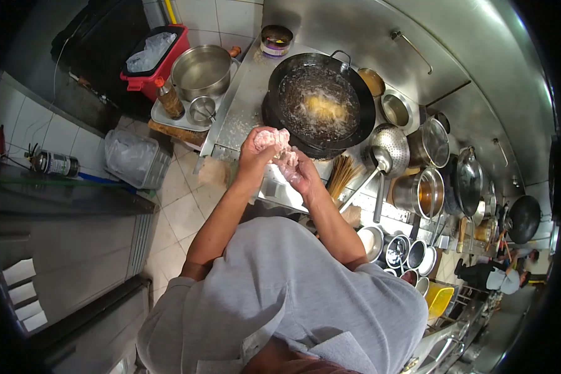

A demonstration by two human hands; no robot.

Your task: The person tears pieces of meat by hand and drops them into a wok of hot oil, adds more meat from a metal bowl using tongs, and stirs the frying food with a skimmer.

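My left hand (253, 157) is closed around a clump of pale pink, lumpy raw meat (272, 138), which bulges out above the fingers. Close beside it, my right hand (302, 174) is curled around more of the same pale meat (288, 158); whether it is one piece or two I cannot tell. Both hands are just short of the near rim of a large black wok (363, 118). Inside the wok, oil bubbles around a golden frying piece (326, 108).
A perforated strainer (390, 144) and ladle lie right of the wok, near several pots (411, 192). Bamboo sticks (343, 177) stand by my right forearm. On the left are a steel pot (201, 71), a sauce bottle (169, 100) and a red bin (179, 50). Another person (505, 278) is far right.
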